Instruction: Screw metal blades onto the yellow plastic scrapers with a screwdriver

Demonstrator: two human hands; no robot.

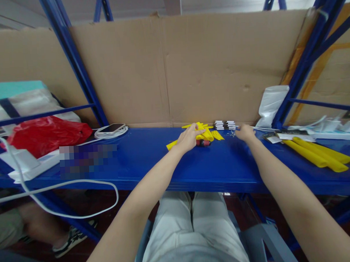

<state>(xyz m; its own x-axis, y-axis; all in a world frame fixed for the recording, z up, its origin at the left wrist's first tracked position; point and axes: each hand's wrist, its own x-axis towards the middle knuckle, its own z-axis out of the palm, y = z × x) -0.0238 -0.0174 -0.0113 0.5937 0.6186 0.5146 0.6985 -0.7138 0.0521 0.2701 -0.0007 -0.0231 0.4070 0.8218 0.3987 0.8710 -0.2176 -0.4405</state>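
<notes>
My left hand (pixel 189 137) lies over the yellow plastic pieces (pixel 209 135) in the middle of the blue shelf, its fingers closed around one of them. Just below that hand is a red-and-black handle (pixel 203 143), partly hidden. To the right, my right hand (pixel 246 132) is curled beside a scatter of small metal parts (pixel 232 133). Its fingertips are pressed together, and whatever they may hold is too small to make out. Between the hands, near the cardboard, sits a stack of white pieces with black bands (pixel 225 125).
Rolled yellow sheets (pixel 321 153) lie at the right near a white power strip (pixel 336 134). A white pouch (pixel 271 105) leans on the blue post. To the left are a phone (pixel 112 128) on a coiled cable and a red bag (pixel 49 134). A white cable (pixel 80 216) hangs over the front edge.
</notes>
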